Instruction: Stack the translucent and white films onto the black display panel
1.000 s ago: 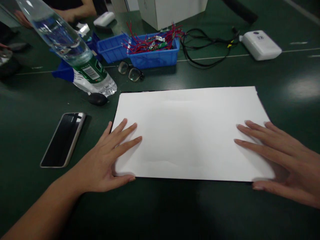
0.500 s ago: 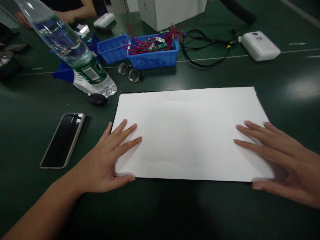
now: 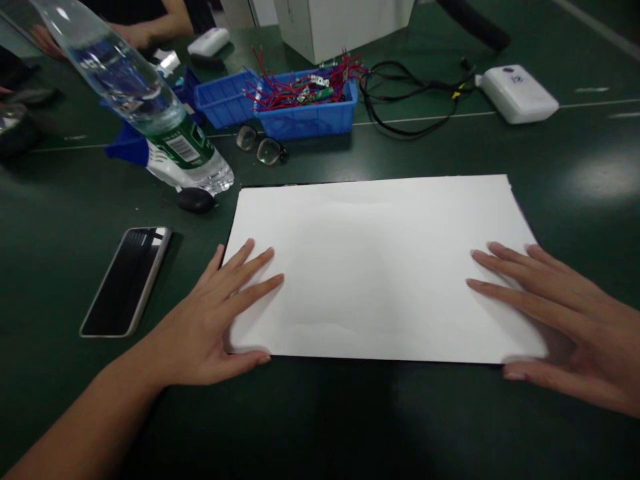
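Observation:
A white sheet of paper (image 3: 375,267) lies on the dark green table, with a thin dark edge showing beneath it along its far and left sides. Faint creases run across its surface. My left hand (image 3: 220,313) rests on its left side, fingers spread and thumb at the near edge. On the right side lies my right hand (image 3: 565,320), also with fingers stretched apart and thumb by the near corner. Neither hand grips anything. Left of my left hand is a smartphone (image 3: 125,283) with a dark screen.
Behind the paper stand a water bottle (image 3: 175,133), eyeglasses (image 3: 263,147) and a blue bin (image 3: 307,120) of red-wired parts. A black cable (image 3: 415,130) leads to a white device (image 3: 520,93). At the far left, another person's arm (image 3: 160,27) rests on the table.

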Demonstrator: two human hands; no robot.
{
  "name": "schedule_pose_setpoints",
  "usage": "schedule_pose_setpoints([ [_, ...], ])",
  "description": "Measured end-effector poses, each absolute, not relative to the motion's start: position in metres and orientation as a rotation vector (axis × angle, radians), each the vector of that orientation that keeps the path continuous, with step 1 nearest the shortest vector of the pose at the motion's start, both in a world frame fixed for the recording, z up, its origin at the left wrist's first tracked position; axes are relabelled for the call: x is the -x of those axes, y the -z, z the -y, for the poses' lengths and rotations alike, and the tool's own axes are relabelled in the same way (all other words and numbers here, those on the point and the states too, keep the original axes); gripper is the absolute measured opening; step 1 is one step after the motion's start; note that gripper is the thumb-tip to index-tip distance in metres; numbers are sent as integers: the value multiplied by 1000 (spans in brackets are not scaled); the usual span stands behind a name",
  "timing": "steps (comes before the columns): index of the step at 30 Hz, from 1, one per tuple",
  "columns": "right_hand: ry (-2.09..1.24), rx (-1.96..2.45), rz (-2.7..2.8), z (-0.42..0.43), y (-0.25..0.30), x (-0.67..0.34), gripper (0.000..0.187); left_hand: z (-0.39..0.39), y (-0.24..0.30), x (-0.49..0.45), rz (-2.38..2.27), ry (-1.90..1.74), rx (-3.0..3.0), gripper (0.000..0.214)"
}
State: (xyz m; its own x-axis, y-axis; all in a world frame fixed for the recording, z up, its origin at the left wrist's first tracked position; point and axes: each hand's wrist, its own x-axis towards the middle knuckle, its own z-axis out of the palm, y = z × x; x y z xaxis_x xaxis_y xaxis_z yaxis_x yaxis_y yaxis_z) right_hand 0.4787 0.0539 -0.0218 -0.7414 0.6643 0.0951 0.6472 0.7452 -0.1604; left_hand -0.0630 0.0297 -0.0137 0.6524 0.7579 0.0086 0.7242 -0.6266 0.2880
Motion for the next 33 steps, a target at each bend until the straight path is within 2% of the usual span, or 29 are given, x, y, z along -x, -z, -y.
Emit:
schedule_pose_setpoints([
  [27,-239,1133,2777,-52,20,-477,94,-30,14,63,-1198,-193,-2605,107],
  [33,-201,1090,2796,-52,20,-479,95,-29,16,64,-1210,-194,-2599,102],
])
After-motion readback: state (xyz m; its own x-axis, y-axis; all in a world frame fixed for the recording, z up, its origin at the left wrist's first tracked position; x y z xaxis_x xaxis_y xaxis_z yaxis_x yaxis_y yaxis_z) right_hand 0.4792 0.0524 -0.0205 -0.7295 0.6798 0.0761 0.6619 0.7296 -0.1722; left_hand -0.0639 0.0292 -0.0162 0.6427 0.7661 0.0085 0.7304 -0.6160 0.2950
